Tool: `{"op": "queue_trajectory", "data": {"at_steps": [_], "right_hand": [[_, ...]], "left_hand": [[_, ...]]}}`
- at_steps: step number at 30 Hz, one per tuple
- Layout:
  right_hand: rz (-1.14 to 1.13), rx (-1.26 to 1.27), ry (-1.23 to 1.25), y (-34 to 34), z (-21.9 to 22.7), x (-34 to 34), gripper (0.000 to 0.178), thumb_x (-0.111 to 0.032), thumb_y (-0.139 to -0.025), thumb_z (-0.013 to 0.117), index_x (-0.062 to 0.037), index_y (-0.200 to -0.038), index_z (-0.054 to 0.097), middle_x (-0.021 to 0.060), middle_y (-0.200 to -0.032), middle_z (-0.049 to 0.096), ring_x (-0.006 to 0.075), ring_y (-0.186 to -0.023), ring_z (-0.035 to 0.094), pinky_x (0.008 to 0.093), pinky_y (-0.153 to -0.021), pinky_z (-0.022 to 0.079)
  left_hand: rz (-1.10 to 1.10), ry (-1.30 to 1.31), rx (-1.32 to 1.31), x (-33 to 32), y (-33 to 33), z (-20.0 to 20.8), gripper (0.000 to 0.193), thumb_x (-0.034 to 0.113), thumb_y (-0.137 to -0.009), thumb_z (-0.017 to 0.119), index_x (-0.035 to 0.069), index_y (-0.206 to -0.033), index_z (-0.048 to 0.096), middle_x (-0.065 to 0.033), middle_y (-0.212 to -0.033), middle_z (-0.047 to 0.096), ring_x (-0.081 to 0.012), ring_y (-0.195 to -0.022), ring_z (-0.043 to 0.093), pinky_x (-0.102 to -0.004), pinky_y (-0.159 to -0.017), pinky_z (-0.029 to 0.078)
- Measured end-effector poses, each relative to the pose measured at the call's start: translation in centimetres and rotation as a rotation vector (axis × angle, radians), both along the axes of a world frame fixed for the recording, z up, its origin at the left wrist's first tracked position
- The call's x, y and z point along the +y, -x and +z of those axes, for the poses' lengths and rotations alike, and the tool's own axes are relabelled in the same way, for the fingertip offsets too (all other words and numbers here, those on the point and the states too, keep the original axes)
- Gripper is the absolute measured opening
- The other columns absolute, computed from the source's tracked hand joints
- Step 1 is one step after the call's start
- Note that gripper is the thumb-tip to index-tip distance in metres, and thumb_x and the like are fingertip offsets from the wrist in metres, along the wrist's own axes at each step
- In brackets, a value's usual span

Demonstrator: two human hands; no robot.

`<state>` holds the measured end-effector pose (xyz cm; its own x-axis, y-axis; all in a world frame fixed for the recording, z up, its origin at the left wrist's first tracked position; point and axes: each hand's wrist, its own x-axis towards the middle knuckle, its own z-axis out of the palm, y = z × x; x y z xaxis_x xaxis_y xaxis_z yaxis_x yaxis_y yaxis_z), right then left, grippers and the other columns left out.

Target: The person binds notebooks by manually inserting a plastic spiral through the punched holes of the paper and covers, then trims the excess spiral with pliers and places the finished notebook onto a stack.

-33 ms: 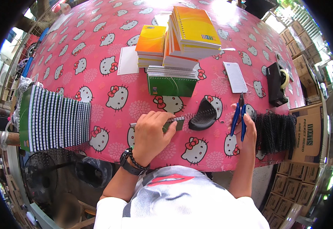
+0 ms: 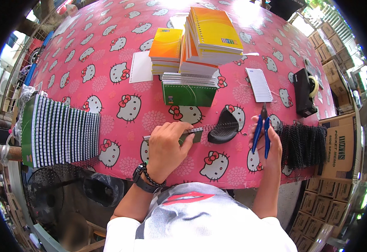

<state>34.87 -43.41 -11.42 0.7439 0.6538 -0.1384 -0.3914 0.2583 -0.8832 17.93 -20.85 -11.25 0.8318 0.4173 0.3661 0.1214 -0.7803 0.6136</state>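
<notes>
My left hand [image 2: 166,145] is closed on a small green notepad [image 2: 197,137] lying on the pink tabletop, fingers over its far edge and thumb on the near side. A black wire coil [image 2: 211,127] runs along the pad's holed edge and sticks out to the right. The coil's free end reaches a black curved, cup-like piece [image 2: 224,133] on the table. My right hand [image 2: 274,140] holds a pair of blue-handled pliers [image 2: 260,136], jaws pointing away from me. Past the pliers' tip lies a loose lined sheet pad [image 2: 259,85].
Black coils [image 2: 305,145] lie in a heap at the right edge, below a tape dispenser [image 2: 305,93]. Green notepads [image 2: 190,94] and yellow-orange notebooks [image 2: 217,29] are stacked at the back. A long row of spiral-bound pads [image 2: 63,132] stands left; a cardboard box [image 2: 339,147] stands right.
The pliers in my right hand have shifted slightly left and turned a little at the tip. My left hand and the notepad keep their place.
</notes>
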Motion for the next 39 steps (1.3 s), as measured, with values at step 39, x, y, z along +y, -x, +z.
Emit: {"op": "queue_trajectory", "data": {"at_steps": [39], "right_hand": [[0.05, -1.116, 0.682, 6.5, 0.0, 5.6, 0.041, -0.012, -0.065, 0.074, -0.0026, -0.102, 0.061, 0.0118, -0.085, 0.062, 0.027, -0.068, 0.061, 0.0355, -0.062, 0.051]], "left_hand": [[0.157, 0.058, 0.042, -1.3, 0.2, -0.1, 0.016, 0.012, -0.073, 0.072, 0.006, -0.088, 0.066, -0.0091, -0.078, 0.066, -0.0257, -0.072, 0.064, -0.0357, -0.063, 0.05]]}}
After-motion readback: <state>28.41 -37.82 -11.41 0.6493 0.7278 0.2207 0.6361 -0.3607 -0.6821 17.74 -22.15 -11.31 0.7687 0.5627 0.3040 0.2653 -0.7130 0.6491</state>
